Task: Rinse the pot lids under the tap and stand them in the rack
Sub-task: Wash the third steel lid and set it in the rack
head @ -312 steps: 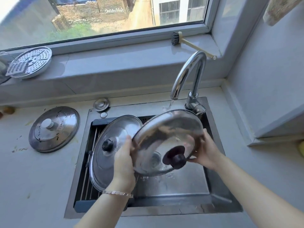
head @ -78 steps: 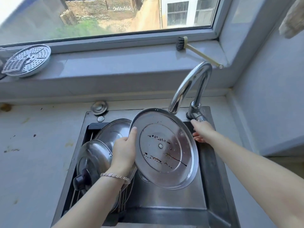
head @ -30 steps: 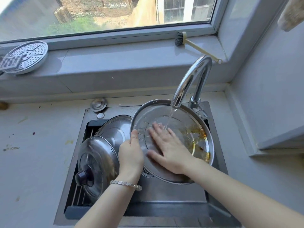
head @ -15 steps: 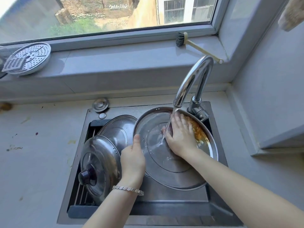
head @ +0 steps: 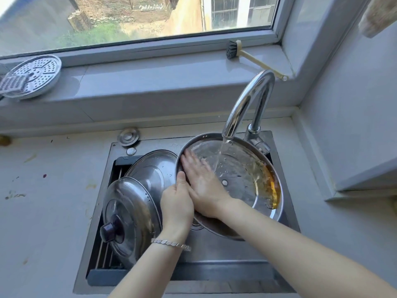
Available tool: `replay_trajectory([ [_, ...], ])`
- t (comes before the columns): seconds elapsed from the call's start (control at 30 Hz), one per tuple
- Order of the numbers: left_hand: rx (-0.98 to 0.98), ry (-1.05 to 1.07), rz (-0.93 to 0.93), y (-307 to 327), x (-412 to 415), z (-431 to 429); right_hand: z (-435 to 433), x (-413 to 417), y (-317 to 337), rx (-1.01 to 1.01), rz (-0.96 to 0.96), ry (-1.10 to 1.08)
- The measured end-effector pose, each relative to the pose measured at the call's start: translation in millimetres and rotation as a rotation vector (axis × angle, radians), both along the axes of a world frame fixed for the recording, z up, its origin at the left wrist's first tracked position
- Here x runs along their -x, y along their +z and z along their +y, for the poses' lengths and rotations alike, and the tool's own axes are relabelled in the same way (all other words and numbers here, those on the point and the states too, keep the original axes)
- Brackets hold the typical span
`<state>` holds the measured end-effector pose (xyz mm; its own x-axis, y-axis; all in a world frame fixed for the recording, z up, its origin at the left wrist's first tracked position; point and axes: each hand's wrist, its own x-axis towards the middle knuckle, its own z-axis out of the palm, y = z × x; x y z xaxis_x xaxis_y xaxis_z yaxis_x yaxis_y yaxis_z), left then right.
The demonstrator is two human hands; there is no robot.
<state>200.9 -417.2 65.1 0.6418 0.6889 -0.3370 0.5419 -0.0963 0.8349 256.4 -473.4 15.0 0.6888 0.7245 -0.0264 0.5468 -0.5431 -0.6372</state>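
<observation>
Lid under the tap: a wide steel lid [head: 240, 177] sits tilted over the sink [head: 214, 261], right of centre in the frame, its underside facing up.
Water: a stream from the curved tap [head: 247, 104] lands on the upper part of that underside; brownish-orange water pools along the lid's lower right rim.
Left hand [head: 177, 204]: closed on the lid's left rim – thumb on the inner face, fingers hidden behind; a silver bracelet [head: 170, 244] circles the wrist.
Right hand [head: 203, 179]: open and flat, palm down on the inside of the lid near its left edge, fingers spread and blurred.
Rack: a wire rack [head: 105, 252] fills the left part of the sink, lower left of centre.
Lids in the rack: a lid with a dark knob [head: 129, 218] stands leaning at the front; a second, larger steel lid [head: 154, 168] leans just behind it, overlapped by the front one.
Windowsill: a perforated steamer plate [head: 34, 76] with a small grater [head: 12, 82] rests at the upper left; a dish brush [head: 249, 54] lies at the upper right.
Bench: grey bench [head: 43, 211], flecked with a few stains at the left – a round sink plug [head: 128, 136] lies just above the sink's upper left corner.
</observation>
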Motion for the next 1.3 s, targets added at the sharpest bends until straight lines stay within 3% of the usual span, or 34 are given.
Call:
replay_trajectory([
  [0.07, 0.015, 0.022, -0.048, -3.3, -2.8, 7.4, -6.8, 7.9, 2.9, -0.064, 0.007, 0.172],
  [0.2, -0.008, 0.031, -0.104, 2.5, -7.1, 11.1, -30.5, 10.5, 8.6, -0.074, -0.008, 0.3],
  [0.33, -0.274, -0.064, -0.066, 31.0, -13.5, 28.7, -76.7, 20.2, -9.1, 0.058, 0.088, 0.382],
  [0.43, -0.495, -0.232, 0.071, 54.0, -21.4, 39.5, -110.9, 28.9, -27.9, 0.191, 0.185, 0.249],
  [0.53, -0.644, -0.433, 0.261, 72.7, -32.2, 22.4, -118.2, 33.0, -37.0, 0.274, 0.16, 0.052],
  [0.67, -0.688, -0.63, 0.378, 82.6, -42.8, -12.4, -105.1, 33.8, -30.0, 0.199, 0.195, -0.164],
  [0.87, -0.812, -0.669, 0.468, 69.3, -38.9, -4.5, -96.7, 29.8, -25.0, 0.178, 0.246, -0.351],
  [1.07, -0.457, -0.433, 0.387, 59.5, -27.2, 25.5, -61.3, 21.3, -24.5, 0.075, 0.463, -0.473],
  [1.2, -0.26, -0.333, 0.305, 42.2, -17.0, 24.4, -27.3, -3.9, -15.2, 0.084, 0.333, -0.656],
  [1.3, -0.126, -0.279, 0.224, 31.8, -9.9, 14.0, -3.4, -15.0, -1.5, 0.071, 0.218, -0.5],
])
